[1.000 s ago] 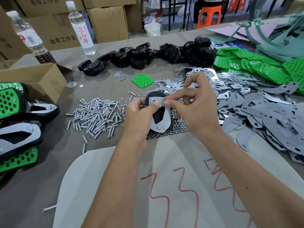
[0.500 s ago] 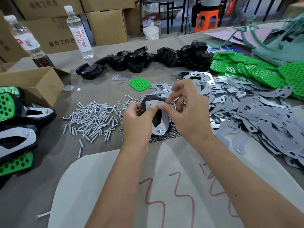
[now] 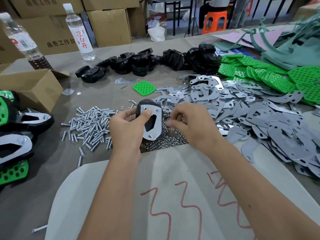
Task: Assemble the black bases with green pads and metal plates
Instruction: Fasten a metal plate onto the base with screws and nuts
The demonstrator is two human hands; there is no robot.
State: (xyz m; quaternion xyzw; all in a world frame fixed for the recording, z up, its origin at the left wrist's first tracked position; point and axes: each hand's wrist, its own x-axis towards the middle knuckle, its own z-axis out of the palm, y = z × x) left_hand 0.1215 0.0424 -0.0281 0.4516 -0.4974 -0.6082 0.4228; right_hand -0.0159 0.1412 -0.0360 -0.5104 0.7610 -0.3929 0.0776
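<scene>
Across the frame runs a grey-covered worktable (image 3: 107,94). Right of centre, a wide heap of loose metal plates (image 3: 259,122) spreads to the right edge; above it, at upper right, lie green perforated pads (image 3: 270,77), and a row of black bases (image 3: 155,61) sits at upper centre. At the left edge, finished assemblies (image 3: 15,135) lie beside an open cardboard box (image 3: 34,87). Left of centre is a pile of bolts (image 3: 90,123); a patch of small nuts (image 3: 166,141) lies at centre.

At centre, the left hand (image 3: 128,129) grips a black base with a metal plate (image 3: 152,122) on its face, thumb pressed on the plate (screw heads show at its corners). The right hand (image 3: 192,125) is just beside it over the nuts, fingers curled; whether it pinches anything cannot be told.
</scene>
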